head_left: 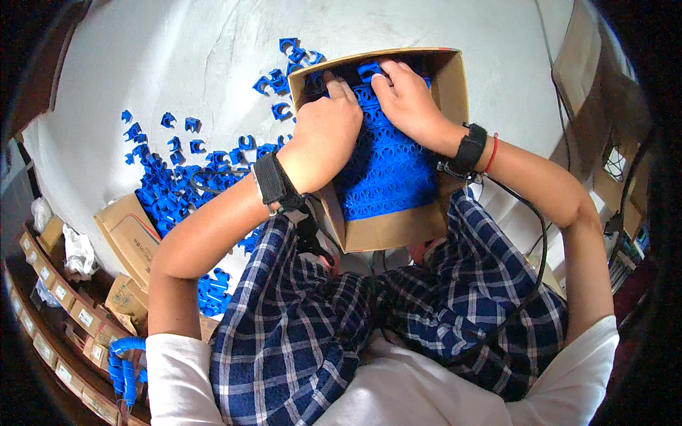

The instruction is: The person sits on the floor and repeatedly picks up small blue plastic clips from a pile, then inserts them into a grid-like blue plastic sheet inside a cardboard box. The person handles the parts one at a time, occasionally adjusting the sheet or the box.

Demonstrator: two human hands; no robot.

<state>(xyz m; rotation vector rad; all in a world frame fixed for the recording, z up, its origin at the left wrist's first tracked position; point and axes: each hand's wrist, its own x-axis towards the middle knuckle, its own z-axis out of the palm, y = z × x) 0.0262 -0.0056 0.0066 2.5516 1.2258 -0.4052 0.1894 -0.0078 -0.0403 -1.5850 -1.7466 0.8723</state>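
An open cardboard box (396,231) stands between my knees, with neat rows of blue pipe clips (387,160) packed inside. Both of my hands reach into its far end. My right hand (412,103) pinches a blue pipe clip (369,72) between thumb and fingers, just above the packed rows. At the far left corner of the box, my left hand (328,124) is closed with its fingers pointing down. Its fingertips sink into shadow, so what they hold, if anything, is hidden.
Loose blue clips (160,188) lie heaped on the pale floor (192,64) to the left, and more are scattered beyond the box. A cardboard carton (128,231) leans beside the heap. Shelves with labelled boxes (82,319) line the lower left. A black cable (543,248) hangs by my right arm.
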